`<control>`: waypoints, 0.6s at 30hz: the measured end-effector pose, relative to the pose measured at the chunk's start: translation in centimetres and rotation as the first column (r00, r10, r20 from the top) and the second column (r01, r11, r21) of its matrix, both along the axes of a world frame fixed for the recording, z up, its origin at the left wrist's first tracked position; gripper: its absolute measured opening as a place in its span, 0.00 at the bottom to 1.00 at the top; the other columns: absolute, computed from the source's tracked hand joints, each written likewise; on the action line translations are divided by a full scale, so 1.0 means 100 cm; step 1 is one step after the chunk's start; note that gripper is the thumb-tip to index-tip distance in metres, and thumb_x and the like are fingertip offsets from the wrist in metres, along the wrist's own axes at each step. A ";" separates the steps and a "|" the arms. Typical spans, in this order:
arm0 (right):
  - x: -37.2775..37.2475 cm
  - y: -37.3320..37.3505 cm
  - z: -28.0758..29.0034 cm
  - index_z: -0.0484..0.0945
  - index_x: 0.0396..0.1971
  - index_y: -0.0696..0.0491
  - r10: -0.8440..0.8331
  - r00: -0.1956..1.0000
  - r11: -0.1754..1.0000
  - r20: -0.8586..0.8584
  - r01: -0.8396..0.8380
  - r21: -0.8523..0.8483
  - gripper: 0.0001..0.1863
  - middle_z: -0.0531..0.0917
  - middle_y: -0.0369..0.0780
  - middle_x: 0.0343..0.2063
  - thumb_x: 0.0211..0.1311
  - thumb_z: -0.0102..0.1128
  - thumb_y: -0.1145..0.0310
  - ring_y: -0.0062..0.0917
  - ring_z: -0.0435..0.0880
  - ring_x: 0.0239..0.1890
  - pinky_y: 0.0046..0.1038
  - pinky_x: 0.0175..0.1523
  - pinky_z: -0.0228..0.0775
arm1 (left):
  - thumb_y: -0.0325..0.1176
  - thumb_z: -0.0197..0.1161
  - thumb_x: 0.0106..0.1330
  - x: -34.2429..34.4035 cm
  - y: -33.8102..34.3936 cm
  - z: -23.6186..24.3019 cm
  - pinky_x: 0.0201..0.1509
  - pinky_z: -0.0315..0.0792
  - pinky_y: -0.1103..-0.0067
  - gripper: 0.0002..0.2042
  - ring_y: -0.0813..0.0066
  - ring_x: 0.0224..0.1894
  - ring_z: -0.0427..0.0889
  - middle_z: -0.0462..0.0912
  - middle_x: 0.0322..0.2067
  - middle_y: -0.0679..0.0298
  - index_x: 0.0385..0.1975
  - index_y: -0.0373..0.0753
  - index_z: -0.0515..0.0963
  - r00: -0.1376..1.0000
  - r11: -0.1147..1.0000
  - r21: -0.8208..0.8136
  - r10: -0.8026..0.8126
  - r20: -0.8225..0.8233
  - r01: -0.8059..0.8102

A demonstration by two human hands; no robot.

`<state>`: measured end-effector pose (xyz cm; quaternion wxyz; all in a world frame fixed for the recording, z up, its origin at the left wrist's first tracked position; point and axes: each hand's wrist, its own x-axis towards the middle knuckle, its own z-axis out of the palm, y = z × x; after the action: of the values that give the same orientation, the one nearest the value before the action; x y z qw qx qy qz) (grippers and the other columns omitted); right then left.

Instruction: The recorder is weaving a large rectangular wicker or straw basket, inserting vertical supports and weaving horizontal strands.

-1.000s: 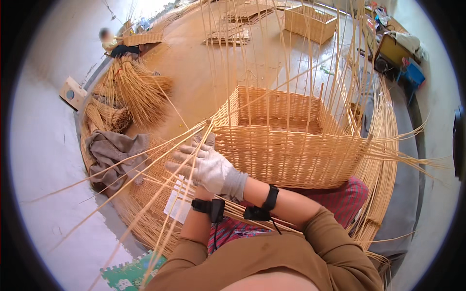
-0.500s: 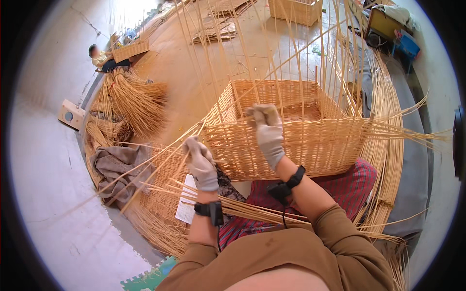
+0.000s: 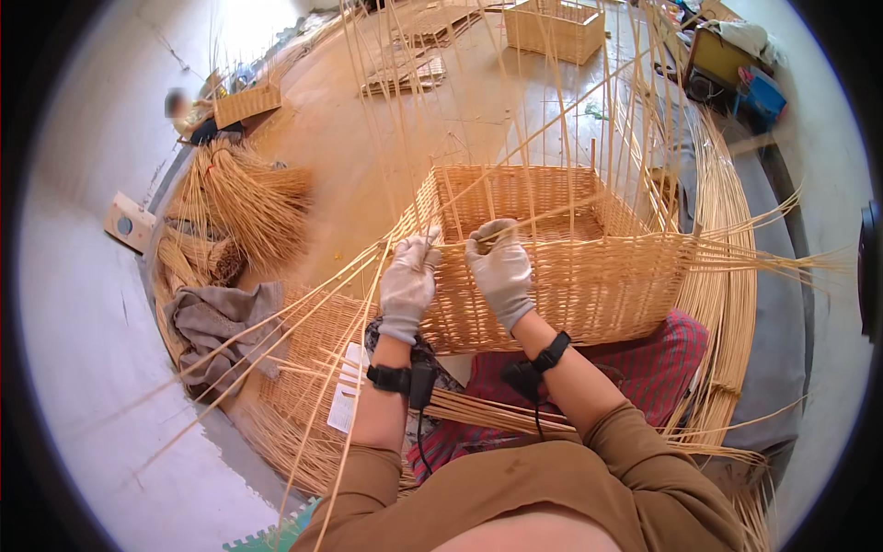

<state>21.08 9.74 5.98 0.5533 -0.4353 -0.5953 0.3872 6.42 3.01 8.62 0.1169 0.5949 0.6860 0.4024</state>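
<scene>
A large rectangular wicker basket [image 3: 589, 290] rests in front of me on a red plaid cloth [image 3: 676, 354]. Tall thin stakes [image 3: 526, 138] rise from its walls. Both my hands wear pale work gloves. At the near wall's left end, my left hand [image 3: 407, 290] is closed on a wicker rod at the top edge. My right hand [image 3: 503, 276] sits just right of it, fingers bent in a pinch around a rod along the same edge. Loose rods [image 3: 267, 345] trail from this corner to the lower left, some crossing my left forearm.
Rod bundles lie at the left [image 3: 253, 198] and along the right [image 3: 722, 294]. A grey cloth [image 3: 216, 331] covers part of the left pile beside a woven panel [image 3: 299, 368]. Farther off are another basket [image 3: 555, 32], flat woven pieces [image 3: 405, 74] and a seated person [image 3: 198, 120].
My left hand has moved right and up to the basket's top edge, close to my right hand. The right hand has lowered slightly. Some loose rods now hang across my left forearm.
</scene>
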 end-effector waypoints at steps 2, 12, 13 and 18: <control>0.000 0.002 0.011 0.73 0.43 0.51 -0.071 0.944 0.994 0.321 0.042 0.096 0.14 0.85 0.37 0.33 0.67 0.71 0.74 0.26 0.89 0.38 0.28 0.43 0.82 | 0.16 0.55 0.71 -0.009 0.008 0.000 0.65 0.79 0.66 0.24 0.59 0.58 0.85 0.85 0.56 0.53 0.65 0.39 0.80 0.978 0.992 -0.118 -0.018 0.207 0.044; -0.052 0.015 0.037 0.86 0.51 0.51 0.275 0.884 0.822 0.377 -0.420 0.385 0.11 0.86 0.37 0.29 0.76 0.57 0.75 0.19 0.83 0.28 0.23 0.37 0.77 | 0.21 0.59 0.72 -0.030 0.018 -0.023 0.41 0.82 0.70 0.15 0.66 0.38 0.90 0.90 0.43 0.50 0.55 0.34 0.84 0.986 0.961 -0.275 0.076 0.146 -0.033; -0.065 0.011 0.032 0.86 0.49 0.52 0.383 0.907 0.818 0.175 -0.421 0.393 0.09 0.84 0.35 0.28 0.77 0.58 0.74 0.17 0.81 0.27 0.21 0.36 0.75 | 0.22 0.59 0.72 -0.030 0.014 -0.022 0.42 0.82 0.70 0.15 0.66 0.39 0.90 0.90 0.42 0.50 0.56 0.35 0.84 0.969 0.948 -0.317 0.112 0.221 -0.038; -0.079 -0.006 0.044 0.86 0.42 0.50 0.556 0.766 0.815 -0.324 -0.579 0.028 0.08 0.89 0.45 0.32 0.78 0.60 0.65 0.30 0.91 0.34 0.34 0.38 0.81 | 0.24 0.59 0.74 -0.029 0.001 -0.026 0.41 0.82 0.71 0.16 0.69 0.39 0.90 0.90 0.43 0.53 0.60 0.36 0.82 0.976 0.995 -0.098 -0.011 0.216 0.033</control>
<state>13.13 9.17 10.38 0.4821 -0.1869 -0.5875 0.6225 3.47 3.10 6.00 0.2247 0.5487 0.6822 0.4280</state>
